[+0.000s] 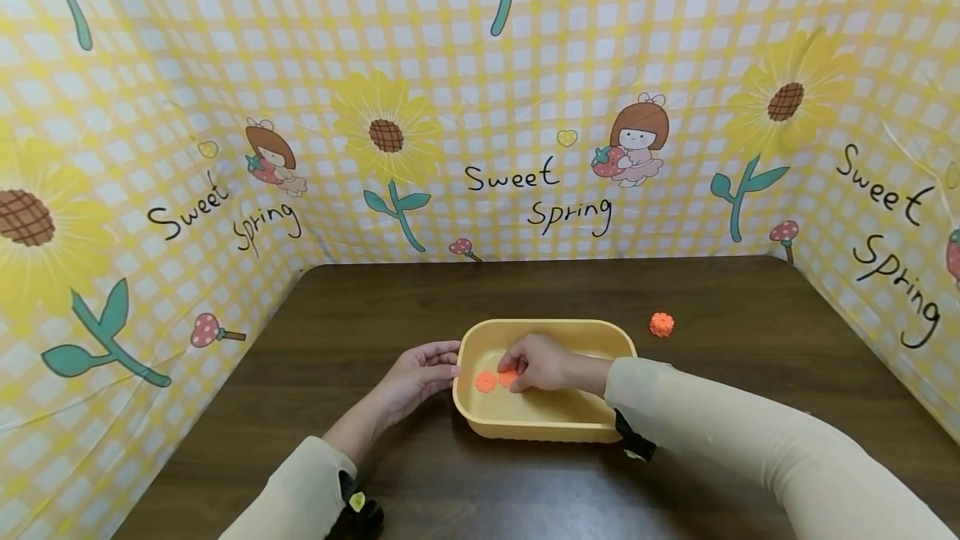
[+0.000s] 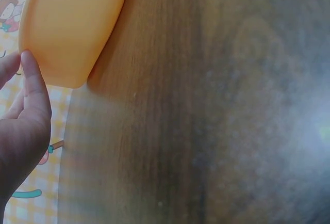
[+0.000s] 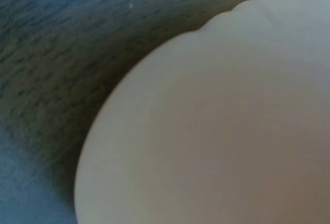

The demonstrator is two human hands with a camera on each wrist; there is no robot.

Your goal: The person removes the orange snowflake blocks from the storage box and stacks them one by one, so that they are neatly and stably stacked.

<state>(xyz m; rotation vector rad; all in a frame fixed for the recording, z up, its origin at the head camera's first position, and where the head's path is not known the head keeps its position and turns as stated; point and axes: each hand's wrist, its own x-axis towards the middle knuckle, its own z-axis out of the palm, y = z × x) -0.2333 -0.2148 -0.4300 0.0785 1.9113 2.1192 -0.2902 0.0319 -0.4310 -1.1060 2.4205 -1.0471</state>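
A yellow rectangular tub (image 1: pixel 540 432) stands on the table. My right hand (image 1: pixel 546 363) reaches down into it, thumb and fingers pinching an orange scalloped piece (image 1: pixel 507 378) near the tub floor. Just left of that lies a second orange scalloped piece (image 1: pixel 486 382). My left hand (image 1: pixel 412 377) touches the tub's left end with fairly straight fingers; in the left wrist view its fingertips meet the tub's edge. The right hand does not show in the right wrist view, where a pale, blurred tub wall (image 3: pixel 216 131) takes up most of the frame.
Another orange scalloped piece (image 1: pixel 662 324) lies on the dark wooden table (image 1: pixel 360 298), beyond the tub's right end. A yellow checked cloth (image 1: pixel 480 107) with printed flowers and lettering hangs behind and along both sides of the table.
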